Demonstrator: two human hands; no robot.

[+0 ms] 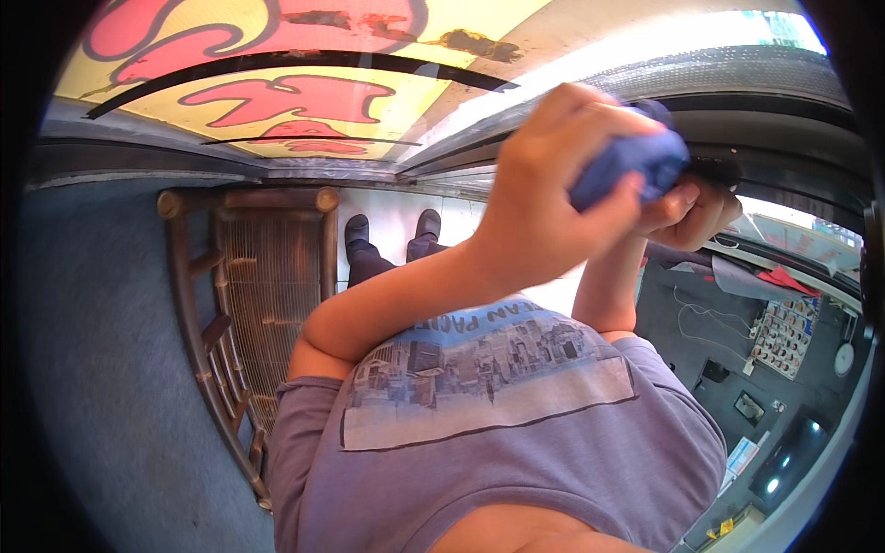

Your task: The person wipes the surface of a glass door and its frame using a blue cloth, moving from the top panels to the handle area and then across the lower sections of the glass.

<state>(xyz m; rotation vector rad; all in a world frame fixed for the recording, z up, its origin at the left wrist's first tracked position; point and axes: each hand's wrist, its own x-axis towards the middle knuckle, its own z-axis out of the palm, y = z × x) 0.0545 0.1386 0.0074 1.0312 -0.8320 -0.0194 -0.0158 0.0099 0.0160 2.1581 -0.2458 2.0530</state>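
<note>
Both arms reach up and to the right. My left hand is closed around a bunched blue cloth, with the thumb on its lower side and the fingers over its top; the cloth and fingertips are slightly blurred. Just beyond and partly behind it, my right hand has its fingers curled beside the cloth, near a dark frame at upper right. Something black lies above the right knuckles. Whether the right hand grips the cloth, the black thing or nothing is hidden.
A glass pane with a yellow and red printed sign stands ahead. On the left is a bamboo chair by a grey wall. My feet are on white floor tiles. A picture poster and cables hang on the wall at right.
</note>
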